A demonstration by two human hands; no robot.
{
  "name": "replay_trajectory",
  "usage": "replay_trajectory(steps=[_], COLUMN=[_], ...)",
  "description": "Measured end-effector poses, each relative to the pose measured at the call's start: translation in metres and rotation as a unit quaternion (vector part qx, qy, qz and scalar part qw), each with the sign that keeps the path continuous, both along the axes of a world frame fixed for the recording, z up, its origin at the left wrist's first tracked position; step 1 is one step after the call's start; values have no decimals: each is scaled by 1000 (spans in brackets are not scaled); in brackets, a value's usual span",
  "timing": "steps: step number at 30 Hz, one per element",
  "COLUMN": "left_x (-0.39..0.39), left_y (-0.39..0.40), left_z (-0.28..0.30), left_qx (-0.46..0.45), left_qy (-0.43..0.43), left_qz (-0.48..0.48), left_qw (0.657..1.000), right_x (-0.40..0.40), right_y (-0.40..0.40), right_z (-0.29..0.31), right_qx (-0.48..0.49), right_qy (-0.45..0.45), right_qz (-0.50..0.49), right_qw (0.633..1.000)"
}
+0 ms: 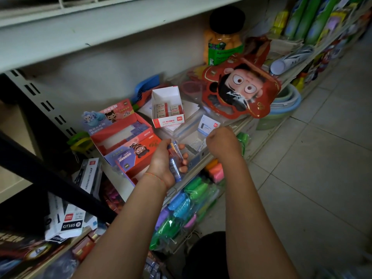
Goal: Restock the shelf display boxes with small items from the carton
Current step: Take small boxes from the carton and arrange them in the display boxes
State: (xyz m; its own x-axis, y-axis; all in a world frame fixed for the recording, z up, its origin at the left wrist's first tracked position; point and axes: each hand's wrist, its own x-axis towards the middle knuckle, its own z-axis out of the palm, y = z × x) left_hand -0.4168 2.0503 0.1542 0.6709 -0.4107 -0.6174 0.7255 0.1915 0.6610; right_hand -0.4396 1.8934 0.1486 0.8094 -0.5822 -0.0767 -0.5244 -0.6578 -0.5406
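There is a single view, from a wide-angle camera worn on the person's head. It looks forward and steeply down, close over both forearms, onto the pale metal shelf point(231, 125) crowded with goods. The grey tiled floor point(314, 178) fills the right side, and the underside of the white upper shelf board point(100, 31) runs across the top.

the display box point(168, 106) is matt white card with a glossy red printed front. clear shiny plastic tubes point(175, 158) glint, above a painted metal shelf point(96, 33).
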Motion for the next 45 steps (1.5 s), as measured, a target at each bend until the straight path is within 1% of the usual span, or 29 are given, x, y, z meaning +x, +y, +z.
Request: replay_trajectory(steps=[5, 9, 12, 15, 18, 21, 24, 26, 31, 35, 39, 42, 45], left_x=[-1, -1, -1, -2, -2, -2, -2, -2, 0, 0, 1, 2, 3], left_y=[-1, 0, 1, 2, 3, 3, 3, 3, 3, 3, 1, 0, 2], left_z=[-1, 0, 0, 0, 0, -1, -1, -1, -2, -4, -2, 0, -1], left_qx=[3, -1, -5, -13, -16, -14, -16, -16, -22, -21, -18, -11, -12], left_qy=[-1, 5, 11, 19, 24, 25, 26, 26, 29, 27, 23, 20, 16], left_qz=[2, 0, -1, 1, 1, 0, 2, 2, 0, 2, 9, 6, -1], left_qw=[1000, 1000, 1000, 1000, 1000, 1000, 1000, 1000, 999, 999, 1000, 1000, 1000], right_x=[-1, 0, 2, 3, 5, 7, 6, 6, 10, 14, 13, 13, 11], right_y=[1, 8, 16, 18, 21, 25, 23, 21, 29, 36, 39, 38, 34], right_z=[2, 5, 4, 5, 6, 2, -2, -3, -3, -2, 1, 1, 4], right_qx=[-9, -20, -30, -27, -66, -81, -53, -39, -44, -74, -60, -45, -39], right_qy=[13, -38, -39, -59, -71, -32, 8, 14, 32, 67, 87, 98, 86], right_qz=[7, 41, 68, 45, 33, 71, 86, 79, 90, 48, -11, -4, 7], right_qw=[1000, 998, 996, 997, 995, 994, 995, 996, 994, 994, 994, 994, 995])
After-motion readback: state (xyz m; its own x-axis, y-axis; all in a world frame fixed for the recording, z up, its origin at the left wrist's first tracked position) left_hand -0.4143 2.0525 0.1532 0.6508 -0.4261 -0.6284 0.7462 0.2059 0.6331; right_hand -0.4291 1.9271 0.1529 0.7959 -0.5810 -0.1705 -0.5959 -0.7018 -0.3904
